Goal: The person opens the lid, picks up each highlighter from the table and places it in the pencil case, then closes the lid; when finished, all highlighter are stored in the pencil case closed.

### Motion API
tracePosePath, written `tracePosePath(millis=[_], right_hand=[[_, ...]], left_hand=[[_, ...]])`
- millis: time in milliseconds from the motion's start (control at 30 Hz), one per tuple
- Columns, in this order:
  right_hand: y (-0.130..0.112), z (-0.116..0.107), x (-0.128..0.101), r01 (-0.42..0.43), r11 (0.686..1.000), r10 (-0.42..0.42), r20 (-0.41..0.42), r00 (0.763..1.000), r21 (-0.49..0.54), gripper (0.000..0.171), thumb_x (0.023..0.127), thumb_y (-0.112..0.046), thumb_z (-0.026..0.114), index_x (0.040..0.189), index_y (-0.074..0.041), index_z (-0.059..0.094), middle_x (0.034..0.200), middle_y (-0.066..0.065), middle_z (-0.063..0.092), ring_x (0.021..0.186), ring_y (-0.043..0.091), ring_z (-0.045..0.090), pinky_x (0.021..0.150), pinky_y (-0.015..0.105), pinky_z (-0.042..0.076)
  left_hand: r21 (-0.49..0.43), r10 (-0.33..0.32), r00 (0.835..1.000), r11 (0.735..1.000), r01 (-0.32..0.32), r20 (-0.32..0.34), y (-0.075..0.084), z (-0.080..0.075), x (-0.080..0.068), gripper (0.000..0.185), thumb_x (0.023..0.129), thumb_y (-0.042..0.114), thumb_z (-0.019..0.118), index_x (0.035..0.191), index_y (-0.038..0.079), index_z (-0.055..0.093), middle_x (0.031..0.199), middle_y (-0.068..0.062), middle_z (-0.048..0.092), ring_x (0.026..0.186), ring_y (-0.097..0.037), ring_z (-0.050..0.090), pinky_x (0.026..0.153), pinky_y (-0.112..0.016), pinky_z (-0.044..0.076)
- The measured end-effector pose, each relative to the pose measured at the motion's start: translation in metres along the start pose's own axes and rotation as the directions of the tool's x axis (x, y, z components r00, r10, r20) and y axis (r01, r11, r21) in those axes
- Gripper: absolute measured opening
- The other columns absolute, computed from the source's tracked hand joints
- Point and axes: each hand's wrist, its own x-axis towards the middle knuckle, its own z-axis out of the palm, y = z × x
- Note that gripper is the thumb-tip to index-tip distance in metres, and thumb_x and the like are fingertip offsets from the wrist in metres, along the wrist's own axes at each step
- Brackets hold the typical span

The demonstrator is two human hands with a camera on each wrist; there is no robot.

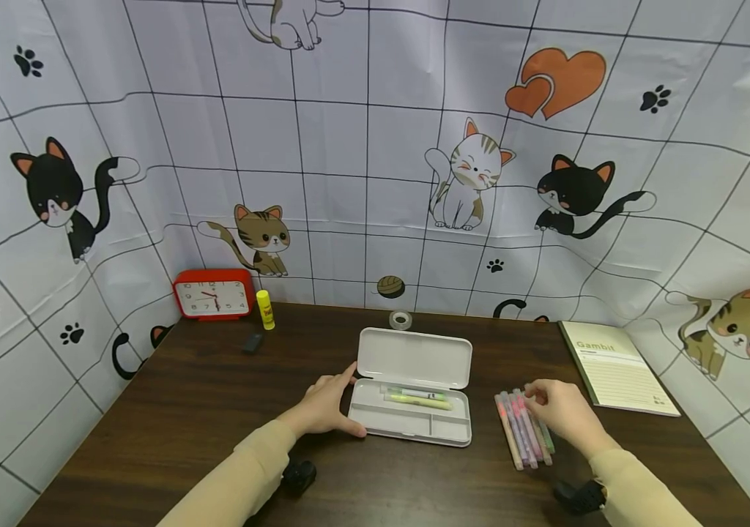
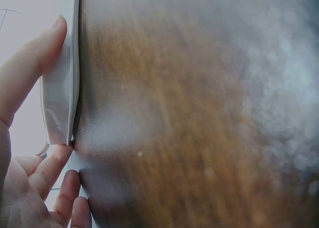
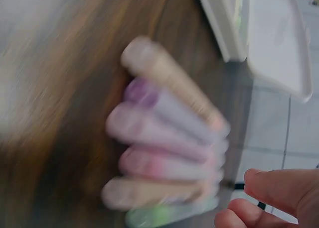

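Observation:
An open white pencil case (image 1: 408, 423) lies mid-table with its lid (image 1: 414, 359) raised; two green-yellow highlighters (image 1: 417, 397) lie inside. My left hand (image 1: 325, 404) holds the case's left end between forefinger and thumb. In the left wrist view one finger (image 2: 30, 68) lies along the case's edge (image 2: 60, 98) and the others curl below it. A row of several pastel highlighters (image 1: 521, 432) lies right of the case. My right hand (image 1: 562, 413) hovers over their far ends with loosely bent fingers. In the blurred right wrist view the fingertips (image 3: 279, 188) sit just off the highlighters (image 3: 164, 148).
At the back left of the dark wooden table (image 1: 184, 410) stand a red clock (image 1: 212, 294), a yellow glue stick (image 1: 266, 309) and a black eraser (image 1: 253, 342). A tape roll (image 1: 400, 320) lies behind the case. A notebook (image 1: 615, 375) lies at the right. A cat-print sheet walls the desk.

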Motion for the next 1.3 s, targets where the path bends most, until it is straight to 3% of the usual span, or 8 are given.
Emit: tracePosePath(millis=[233,367,600,967,1300], right_hand=[[0.025,0.003,-0.006,-0.098,0.995,0.098,0.043,0.994,-0.001,0.015,0.083,-0.013,0.069,0.089,0.000,0.067,0.073,0.002,0.060,0.063,0.015,0.051,0.056,0.033,0.042],[0.030,0.005,-0.010,-0.114,0.993,0.113,0.067,0.991,0.007,0.019,0.083,-0.017,0.070,0.089,0.000,0.066,0.071,0.001,0.057,0.061,0.015,0.049,0.055,0.032,0.041],[0.030,0.010,-0.011,-0.128,0.992,0.128,0.057,0.990,-0.003,0.014,0.083,-0.009,0.067,0.089,0.003,0.066,0.066,0.001,0.054,0.056,0.015,0.046,0.051,0.031,0.038],[0.030,0.008,-0.006,-0.155,0.986,0.158,0.067,0.985,-0.058,0.016,0.083,-0.008,0.066,0.088,0.007,0.066,0.073,0.007,0.062,0.061,0.016,0.052,0.056,0.035,0.046],[0.030,0.006,-0.007,-0.166,0.985,0.168,0.038,0.985,-0.047,0.014,0.082,-0.006,0.064,0.087,0.007,0.065,0.064,0.002,0.055,0.055,0.015,0.047,0.051,0.031,0.039]], left_hand=[[-0.002,-0.002,1.000,1.000,0.002,-0.002,0.000,0.000,-0.001,0.120,0.060,0.047,0.087,0.151,0.005,0.020,0.137,-0.007,0.051,0.128,-0.036,0.036,0.102,-0.059,0.027],[0.000,-0.001,1.000,1.000,0.001,0.001,0.000,0.000,-0.001,0.120,0.060,0.047,0.087,0.151,0.005,0.020,0.137,-0.007,0.051,0.127,-0.036,0.037,0.102,-0.059,0.027],[0.001,0.007,1.000,1.000,-0.007,0.004,0.000,0.001,-0.002,0.120,0.060,0.046,0.087,0.151,0.004,0.020,0.136,-0.008,0.051,0.126,-0.036,0.037,0.101,-0.059,0.028],[0.003,0.006,1.000,1.000,-0.006,-0.005,0.000,0.000,0.000,0.120,0.060,0.046,0.087,0.150,0.003,0.020,0.136,-0.008,0.051,0.126,-0.037,0.037,0.101,-0.060,0.027],[0.014,0.005,1.000,1.000,-0.005,-0.007,-0.002,0.002,0.001,0.120,0.060,0.047,0.087,0.150,0.004,0.021,0.136,-0.007,0.051,0.127,-0.036,0.037,0.101,-0.059,0.028]])
